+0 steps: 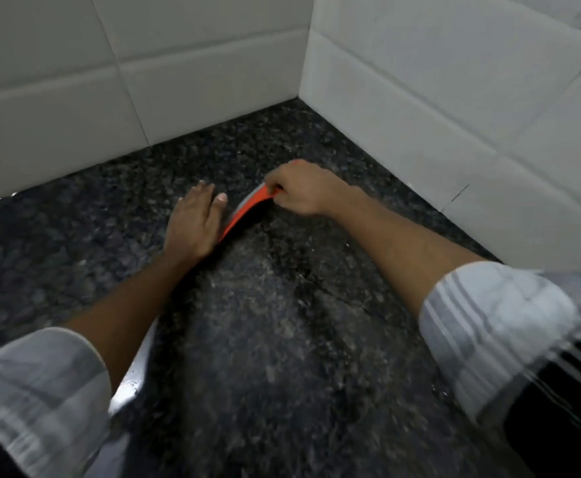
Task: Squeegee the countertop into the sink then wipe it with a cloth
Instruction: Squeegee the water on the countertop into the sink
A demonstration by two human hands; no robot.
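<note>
two hands work one tool on the dark speckled countertop (282,322), near the tiled corner. at the left, a strip of bright metal (133,374) beside the forearm may be the sink's edge; i cannot tell. the left hand (192,225) lies flat and spread, its edge against the near end of the orange squeegee (244,210), pressing rather than gripping. the right hand (299,189) is pinched closed on the far end. the blade bows between them, so it looks light and flexible; holding both ends should keep it flat against the stone.
</note>
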